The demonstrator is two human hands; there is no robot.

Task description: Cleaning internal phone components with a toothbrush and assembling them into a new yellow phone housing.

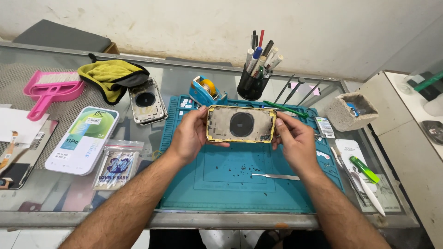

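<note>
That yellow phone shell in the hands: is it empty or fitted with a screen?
Empty: the shell shows its bare inside with a dark round coil, no screen.

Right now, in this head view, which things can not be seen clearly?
- Outer side of the yellow-edged phone housing: faces away.
- Its short ends: covered by the left hand and right hand.
- Second housing: top under the yellow cloth.
- Inside of the grey block: too small.
- Items at the right edge: cut off.
</note>
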